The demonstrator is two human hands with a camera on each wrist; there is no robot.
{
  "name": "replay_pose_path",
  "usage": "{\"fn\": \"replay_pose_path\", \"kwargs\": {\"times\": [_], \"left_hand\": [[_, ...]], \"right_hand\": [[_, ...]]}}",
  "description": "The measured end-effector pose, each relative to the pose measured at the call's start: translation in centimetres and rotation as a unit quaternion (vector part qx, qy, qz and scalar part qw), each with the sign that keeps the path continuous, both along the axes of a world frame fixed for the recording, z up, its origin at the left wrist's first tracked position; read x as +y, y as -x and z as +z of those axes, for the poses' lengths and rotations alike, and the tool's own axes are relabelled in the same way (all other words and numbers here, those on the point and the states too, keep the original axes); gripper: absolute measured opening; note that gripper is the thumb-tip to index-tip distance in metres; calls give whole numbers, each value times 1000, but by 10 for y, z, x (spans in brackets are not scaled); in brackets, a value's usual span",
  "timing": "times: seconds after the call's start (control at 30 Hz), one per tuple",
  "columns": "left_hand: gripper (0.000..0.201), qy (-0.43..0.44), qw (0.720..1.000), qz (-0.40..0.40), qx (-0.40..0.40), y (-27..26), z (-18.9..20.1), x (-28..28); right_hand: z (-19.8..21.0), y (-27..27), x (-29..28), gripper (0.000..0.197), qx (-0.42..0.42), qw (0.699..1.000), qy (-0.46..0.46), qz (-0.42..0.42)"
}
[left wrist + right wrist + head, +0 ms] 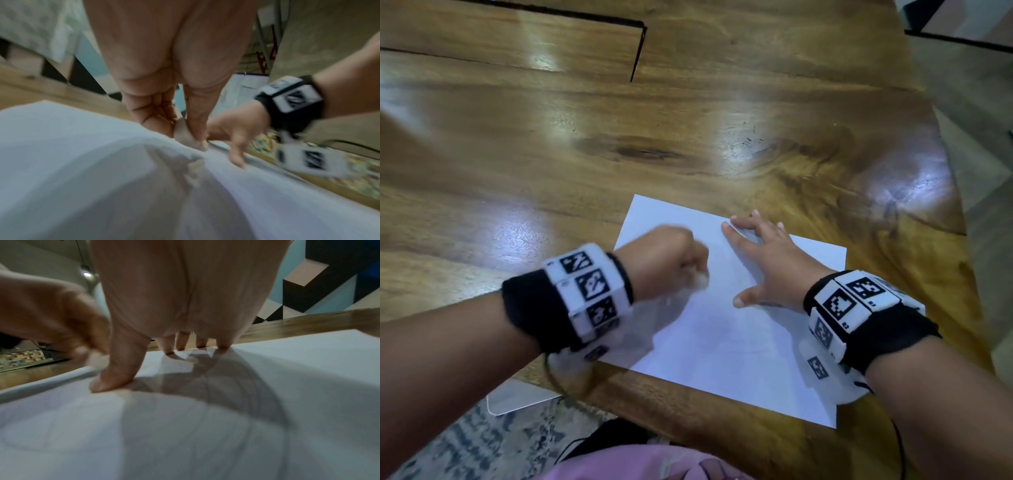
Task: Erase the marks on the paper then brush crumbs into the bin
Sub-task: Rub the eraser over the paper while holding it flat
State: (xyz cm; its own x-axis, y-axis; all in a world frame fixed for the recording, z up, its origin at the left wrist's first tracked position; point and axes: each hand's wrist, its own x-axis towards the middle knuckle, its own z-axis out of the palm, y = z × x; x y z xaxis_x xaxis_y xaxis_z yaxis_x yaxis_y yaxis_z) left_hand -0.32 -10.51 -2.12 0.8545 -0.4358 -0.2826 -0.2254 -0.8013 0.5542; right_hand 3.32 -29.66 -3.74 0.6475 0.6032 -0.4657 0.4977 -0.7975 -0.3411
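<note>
Paper on table, hands atop.

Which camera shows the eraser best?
The left wrist view: there the eraser sits close up, pinched by the left hand against the paper. The head view shows only a pale blur under the fist, and the right wrist view a whitish smear at the left edge.
</note>
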Motion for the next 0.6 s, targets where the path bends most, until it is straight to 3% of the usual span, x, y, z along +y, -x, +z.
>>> {"fn": "replay_pose_path", "kwargs": {"times": [0.07,0.17,0.3,0.37,0.5,0.6], "left_hand": [[9,1,998,51,-25,-10,-3,-4],[18,22,999,6,-34,23,-15,5],[7,36,997,-27,63,68,-15,19],[10,21,998,-30,55,55,-11,17],[8,16,998,53,-21,13,-6,8],[12,38,998,54,-23,29,-15,12]], "right_hand": [[0,0,0,109,3,1000,-2,-3],[0,0,-1,109,8,1000,0,-1],[1,0,0,109,8,1000,6,1],[2,1,0,109,10,1000,8,1],[1,1,0,110,8,1000,7,0],[0,1,0,110,9,1000,4,1]]}}
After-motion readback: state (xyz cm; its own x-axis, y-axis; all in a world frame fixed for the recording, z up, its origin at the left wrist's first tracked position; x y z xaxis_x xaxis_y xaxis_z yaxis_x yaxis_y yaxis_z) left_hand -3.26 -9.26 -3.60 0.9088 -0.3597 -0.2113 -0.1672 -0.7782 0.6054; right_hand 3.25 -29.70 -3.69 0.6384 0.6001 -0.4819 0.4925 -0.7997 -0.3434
